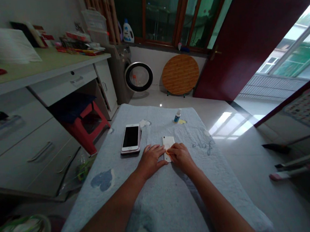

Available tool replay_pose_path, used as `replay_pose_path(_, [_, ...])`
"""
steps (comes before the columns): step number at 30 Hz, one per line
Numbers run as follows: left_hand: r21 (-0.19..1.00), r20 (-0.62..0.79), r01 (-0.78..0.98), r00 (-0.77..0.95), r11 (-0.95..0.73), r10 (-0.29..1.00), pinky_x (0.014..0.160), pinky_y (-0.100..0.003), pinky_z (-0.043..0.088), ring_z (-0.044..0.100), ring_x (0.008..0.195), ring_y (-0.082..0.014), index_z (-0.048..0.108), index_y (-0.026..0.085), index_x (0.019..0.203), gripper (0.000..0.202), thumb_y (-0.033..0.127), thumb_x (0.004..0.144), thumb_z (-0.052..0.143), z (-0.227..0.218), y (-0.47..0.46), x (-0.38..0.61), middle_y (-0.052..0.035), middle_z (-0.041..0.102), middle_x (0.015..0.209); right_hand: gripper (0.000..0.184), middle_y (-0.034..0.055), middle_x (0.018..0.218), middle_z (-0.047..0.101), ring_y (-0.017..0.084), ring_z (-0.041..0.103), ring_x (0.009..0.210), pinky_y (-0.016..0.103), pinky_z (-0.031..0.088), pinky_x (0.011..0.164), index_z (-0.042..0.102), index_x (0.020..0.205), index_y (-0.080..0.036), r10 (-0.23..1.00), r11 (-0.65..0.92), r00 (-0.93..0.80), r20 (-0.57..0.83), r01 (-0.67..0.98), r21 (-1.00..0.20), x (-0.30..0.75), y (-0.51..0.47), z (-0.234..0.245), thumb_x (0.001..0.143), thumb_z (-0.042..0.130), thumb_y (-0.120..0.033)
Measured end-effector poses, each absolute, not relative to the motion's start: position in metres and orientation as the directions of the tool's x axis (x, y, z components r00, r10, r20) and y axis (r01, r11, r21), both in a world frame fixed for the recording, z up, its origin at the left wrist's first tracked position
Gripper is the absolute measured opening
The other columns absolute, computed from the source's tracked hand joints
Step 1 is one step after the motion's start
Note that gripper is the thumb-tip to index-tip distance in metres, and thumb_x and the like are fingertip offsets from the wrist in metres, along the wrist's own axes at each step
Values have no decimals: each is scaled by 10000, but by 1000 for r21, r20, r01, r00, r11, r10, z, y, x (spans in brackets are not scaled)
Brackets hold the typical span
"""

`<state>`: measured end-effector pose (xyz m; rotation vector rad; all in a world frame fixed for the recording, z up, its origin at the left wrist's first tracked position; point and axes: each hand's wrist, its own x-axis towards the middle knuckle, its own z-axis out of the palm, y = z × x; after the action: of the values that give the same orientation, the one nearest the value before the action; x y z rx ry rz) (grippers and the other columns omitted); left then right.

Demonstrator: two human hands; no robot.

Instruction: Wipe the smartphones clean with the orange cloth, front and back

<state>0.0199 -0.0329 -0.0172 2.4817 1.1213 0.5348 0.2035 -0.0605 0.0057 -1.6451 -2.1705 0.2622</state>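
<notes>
A white smartphone (168, 140) lies back up on the cloth-covered table, its camera at the top left corner. My left hand (151, 160) holds the phone by its left side, fingers reaching to the edge and thumb near the bottom corner. Pressed on the phone's back, my right hand (182, 156) has its fingers closed on a small orange cloth (168, 152), mostly hidden beneath them. To the left rests a stack of phones, the top one a white phone with a dark screen (131, 136). A small spray bottle (177, 116) stands beyond my right hand.
A pale blue patterned cloth (155, 117) covers the table. On the left are a white desk (61, 82) with drawers and a red stool (87, 125). Further back stand a washing machine with its round door (139, 77) open, a round wooden board (180, 74) and a dark red door (231, 35).
</notes>
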Motion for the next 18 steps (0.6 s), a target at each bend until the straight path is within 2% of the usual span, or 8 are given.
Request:
replay_pose_path(6, [473, 176, 617, 632, -628, 754, 1100, -507, 233, 417, 1313, -251, 544, 255, 1272, 454, 437, 861, 601, -16, -33, 17, -67, 520, 1391, 143, 45, 892, 615, 165, 500, 851, 273, 364, 791, 713, 915, -206, 942, 332, -270, 200, 834, -441, 196, -88, 7, 870, 581, -173])
replay_pose_path(9, [473, 160, 608, 652, -638, 741, 1119, -507, 211, 386, 1336, -244, 513, 243, 1308, 441, 370, 888, 554, -14, -35, 15, -66, 490, 1418, 101, 46, 873, 591, 169, 484, 844, 275, 360, 787, 674, 837, -177, 943, 322, -244, 226, 841, -435, 190, -90, 6, 867, 579, -163])
replay_pose_path(13, [461, 156, 610, 660, -645, 735, 1139, -501, 188, 366, 1351, -247, 493, 217, 1330, 525, 266, 816, 588, -9, -39, 14, -72, 463, 1439, 90, 48, 885, 573, 179, 472, 860, 289, 354, 803, 643, 836, -179, 940, 319, -232, 249, 856, -408, 186, -91, 4, 880, 565, -192])
replay_pose_path(18, [465, 150, 629, 638, -623, 755, 1134, -524, 178, 391, 1334, -268, 508, 237, 1316, 571, 393, 785, 646, -8, -41, 17, -76, 480, 1425, 75, 47, 888, 573, 185, 471, 870, 296, 353, 800, 647, 848, -192, 952, 278, -201, 230, 881, -383, 201, -95, 4, 868, 575, -199])
